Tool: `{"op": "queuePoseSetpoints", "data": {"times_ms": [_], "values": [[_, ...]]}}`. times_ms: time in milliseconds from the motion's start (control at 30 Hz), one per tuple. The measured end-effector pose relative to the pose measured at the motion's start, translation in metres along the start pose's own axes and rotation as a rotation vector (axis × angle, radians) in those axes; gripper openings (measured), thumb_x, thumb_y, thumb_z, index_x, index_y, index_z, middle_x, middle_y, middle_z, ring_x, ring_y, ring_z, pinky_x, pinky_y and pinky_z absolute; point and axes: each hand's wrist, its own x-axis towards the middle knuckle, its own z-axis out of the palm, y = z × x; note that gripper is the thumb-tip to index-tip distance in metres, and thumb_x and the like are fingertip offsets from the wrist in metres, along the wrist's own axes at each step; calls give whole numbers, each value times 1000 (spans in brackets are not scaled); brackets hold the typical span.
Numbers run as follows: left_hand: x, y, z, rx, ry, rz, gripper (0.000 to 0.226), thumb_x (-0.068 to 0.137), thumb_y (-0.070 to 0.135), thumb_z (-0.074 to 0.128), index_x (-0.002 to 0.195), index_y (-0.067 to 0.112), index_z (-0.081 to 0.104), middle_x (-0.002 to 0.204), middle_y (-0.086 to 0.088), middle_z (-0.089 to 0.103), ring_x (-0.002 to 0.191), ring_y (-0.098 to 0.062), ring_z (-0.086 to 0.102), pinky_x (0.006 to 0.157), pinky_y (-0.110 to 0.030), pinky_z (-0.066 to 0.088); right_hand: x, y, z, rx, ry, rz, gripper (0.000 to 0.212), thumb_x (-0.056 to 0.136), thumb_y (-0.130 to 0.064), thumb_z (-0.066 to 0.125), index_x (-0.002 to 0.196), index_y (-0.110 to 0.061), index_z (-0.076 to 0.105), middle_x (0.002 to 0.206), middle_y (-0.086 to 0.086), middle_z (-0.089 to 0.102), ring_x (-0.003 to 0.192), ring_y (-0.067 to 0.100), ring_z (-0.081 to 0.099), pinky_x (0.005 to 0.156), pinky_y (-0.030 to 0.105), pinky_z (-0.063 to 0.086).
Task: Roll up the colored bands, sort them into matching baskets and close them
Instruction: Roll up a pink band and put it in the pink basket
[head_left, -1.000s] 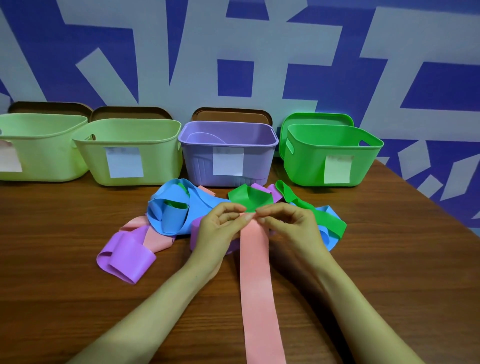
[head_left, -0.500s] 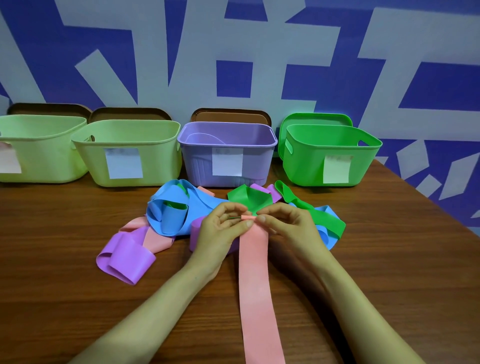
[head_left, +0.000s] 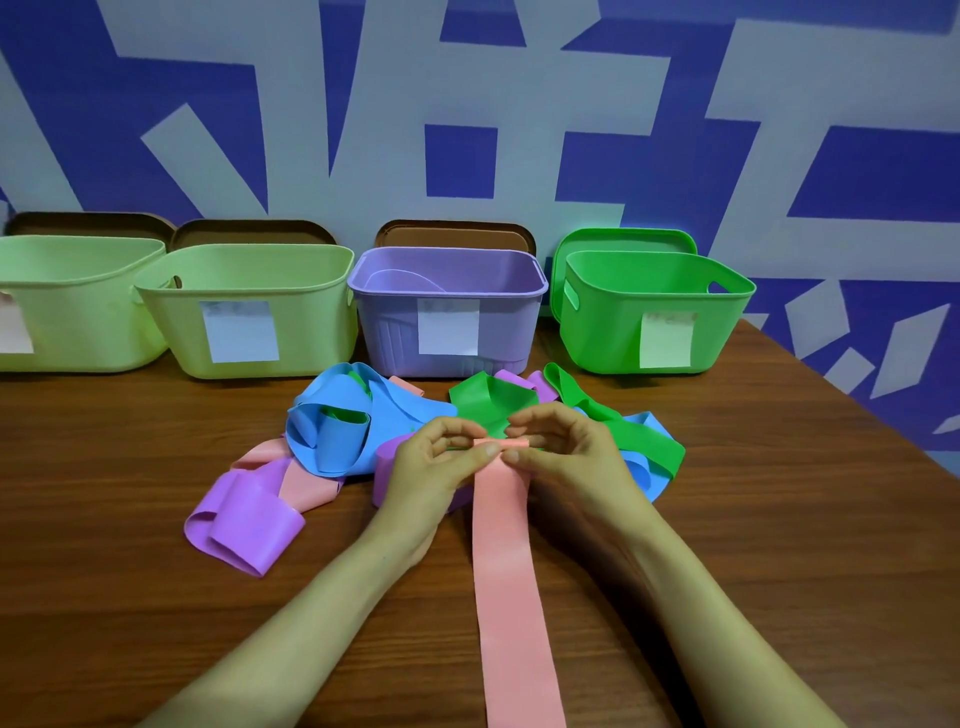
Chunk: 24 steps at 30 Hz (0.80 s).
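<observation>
Broadly, the brown wooden bench (head_left: 114, 519) carries two pale yellow-green plastic baskets (head_left: 311, 322), a purple basket (head_left: 509, 332) and a bright green basket (head_left: 608, 332) along its back, then a tangle of blue, green and purple bands (head_left: 332, 436). A long flat salmon-pink band (head_left: 511, 597) runs from the near edge to the tangle. Its far end is curled into a tight roll, pinched between the fingers of the left hand (head_left: 431, 467) and the right hand (head_left: 571, 457).

No words or numbers can be read here. One paper note is stuck on the front of each basket: a pinkish note (head_left: 14, 335) on the left pale-green basket (head_left: 78, 291), a bluish note (head_left: 240, 331) on the second pale-green basket (head_left: 317, 322), a white note (head_left: 448, 326) on the purple basket (head_left: 509, 322), and a pale-green note (head_left: 666, 340) on the green basket (head_left: 602, 322). The faint marks at the top of the notes are too blurred to read.
</observation>
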Motion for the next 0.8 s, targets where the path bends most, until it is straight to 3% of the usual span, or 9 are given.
{"op": "queuePoseSetpoints", "data": {"times_ms": [133, 267, 433, 567, 800], "values": [[-2, 2, 0, -14, -1, 28, 19, 80, 5, 71, 94, 15, 64, 92, -2, 70, 87, -11, 67, 67, -18, 49, -1, -1, 2, 107, 7, 58, 15, 79, -7, 73, 92, -6, 67, 79, 13, 66, 64, 21, 62, 56, 29, 49], [-2, 1, 0, -37, -13, 42, 24, 80, 4, 71, 98, 16, 62, 99, -4, 70, 93, -12, 68, 77, -23, 53, 0, 1, 4, 131, -19, 26, 9, 82, 3, 66, 91, 5, 64, 74, 17, 65, 63, 21, 61, 56, 27, 50], [-4, -1, 4, -64, -77, -86, 24, 81, 2, 70, 100, 13, 60, 92, -3, 71, 84, -14, 69, 72, -25, 54, 1, 0, -2, 104, 5, 2, 11, 80, 5, 67, 91, 3, 66, 79, 21, 65, 67, 25, 61, 60, 32, 52], [-4, 0, 2, -15, -48, -60, 22, 80, 6, 72, 98, 12, 62, 95, -5, 71, 90, -17, 68, 74, -25, 55, 1, 2, -1, 76, 8, 10, 11, 78, 8, 68, 86, 0, 66, 68, 14, 64, 58, 23, 59, 55, 31, 48], [-5, 1, 4, -53, -20, -47, 16, 82, 16, 70, 96, 12, 64, 88, -1, 72, 85, -13, 68, 74, -26, 53, 3, 5, -1, 73, 10, 15, 13, 76, 10, 67, 87, 3, 65, 75, 18, 63, 67, 30, 60, 59, 36, 48]]}}
